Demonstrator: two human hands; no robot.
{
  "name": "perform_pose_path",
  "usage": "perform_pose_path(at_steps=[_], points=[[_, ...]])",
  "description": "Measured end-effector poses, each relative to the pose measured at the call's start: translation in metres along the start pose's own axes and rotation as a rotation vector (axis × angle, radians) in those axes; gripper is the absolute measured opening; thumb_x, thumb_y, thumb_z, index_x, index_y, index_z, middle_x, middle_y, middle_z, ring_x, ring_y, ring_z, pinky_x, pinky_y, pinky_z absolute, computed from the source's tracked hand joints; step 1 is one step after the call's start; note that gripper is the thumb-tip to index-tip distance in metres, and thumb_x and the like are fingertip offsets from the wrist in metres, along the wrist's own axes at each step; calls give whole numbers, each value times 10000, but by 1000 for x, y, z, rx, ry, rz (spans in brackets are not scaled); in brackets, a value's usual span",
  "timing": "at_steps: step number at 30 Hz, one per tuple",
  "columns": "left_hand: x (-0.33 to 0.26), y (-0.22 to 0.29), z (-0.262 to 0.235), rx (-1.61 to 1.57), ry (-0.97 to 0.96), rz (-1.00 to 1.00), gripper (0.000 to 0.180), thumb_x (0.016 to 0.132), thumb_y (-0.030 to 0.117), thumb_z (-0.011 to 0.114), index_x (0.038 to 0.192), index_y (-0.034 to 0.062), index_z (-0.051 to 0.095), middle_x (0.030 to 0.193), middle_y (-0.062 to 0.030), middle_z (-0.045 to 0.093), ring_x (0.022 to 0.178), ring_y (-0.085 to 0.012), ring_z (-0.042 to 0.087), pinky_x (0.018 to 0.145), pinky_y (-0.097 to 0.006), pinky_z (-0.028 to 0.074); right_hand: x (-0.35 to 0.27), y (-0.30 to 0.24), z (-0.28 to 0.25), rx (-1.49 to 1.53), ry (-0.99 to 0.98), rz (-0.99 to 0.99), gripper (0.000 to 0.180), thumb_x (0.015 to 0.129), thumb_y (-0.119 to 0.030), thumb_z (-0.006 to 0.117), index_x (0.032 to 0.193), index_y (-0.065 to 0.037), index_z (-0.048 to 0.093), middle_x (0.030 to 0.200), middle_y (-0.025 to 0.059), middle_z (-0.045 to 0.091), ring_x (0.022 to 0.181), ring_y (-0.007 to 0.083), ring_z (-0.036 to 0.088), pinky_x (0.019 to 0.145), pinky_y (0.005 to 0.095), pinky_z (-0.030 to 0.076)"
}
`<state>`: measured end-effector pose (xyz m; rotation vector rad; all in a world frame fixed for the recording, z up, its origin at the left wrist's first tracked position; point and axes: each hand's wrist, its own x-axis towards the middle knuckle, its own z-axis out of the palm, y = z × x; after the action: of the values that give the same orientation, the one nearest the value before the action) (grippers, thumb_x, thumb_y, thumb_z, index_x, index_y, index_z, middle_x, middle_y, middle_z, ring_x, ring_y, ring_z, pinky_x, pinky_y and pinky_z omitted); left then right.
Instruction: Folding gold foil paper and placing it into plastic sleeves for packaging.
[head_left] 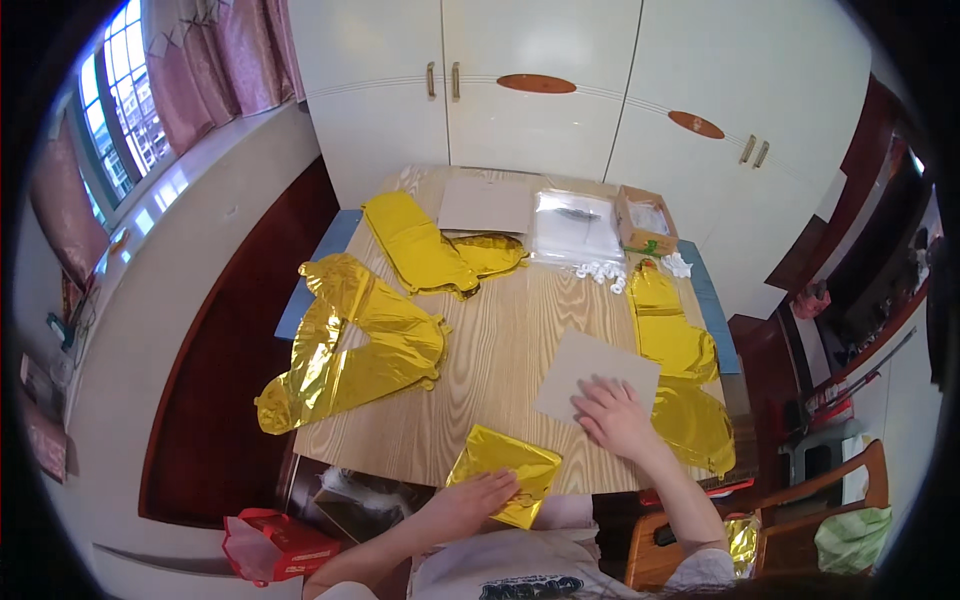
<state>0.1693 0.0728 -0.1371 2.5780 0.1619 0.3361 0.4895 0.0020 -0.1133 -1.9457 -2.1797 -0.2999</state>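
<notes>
The right hand (615, 415) spreads wide on the grey card (578, 362); the left hand (475, 502), fingers close together, lies flat on the folded gold foil (518, 455), left of the card and nearer; a dragging palm could crease the foil.

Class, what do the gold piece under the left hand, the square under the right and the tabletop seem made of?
Gold piece: shiny metallic foil or film, with creases and glints. Square: probably cardboard, matt grey, flat with straight edges. Tabletop: wood or wood-look laminate, fairly matt, showing streaky grain.
</notes>
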Motion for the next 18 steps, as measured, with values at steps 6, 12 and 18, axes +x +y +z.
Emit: perform_pose_path(at_steps=[6,12,18], points=[[5,12,-41,-1411,685,-716,373,1008,101,436,1369,11,446,1362,-164,529,1220,-337,555,1073,-488,426,-8,-46,13,95,-258,38,437,943,-298,540,1283,-25,556,1387,204,505,1267,377,489,1067,428,391],[14,-12,-7,-1911,1026,-827,394,1045,187,374,1402,19,378,1368,-172,505,1222,-345,543,1040,-514,454,6,-57,-1,372,-171,142,495,946,-302,538,1324,16,521,1450,246,424,1331,341,438,1096,427,365],[23,0,20,-2014,968,-924,402,1053,211,357,1405,16,368,1398,-166,477,1250,-337,520,1064,-503,430,-29,-6,-1,194,-187,-84,489,909,-321,606,1291,-18,567,1429,157,486,1313,325,454,1082,432,376]])
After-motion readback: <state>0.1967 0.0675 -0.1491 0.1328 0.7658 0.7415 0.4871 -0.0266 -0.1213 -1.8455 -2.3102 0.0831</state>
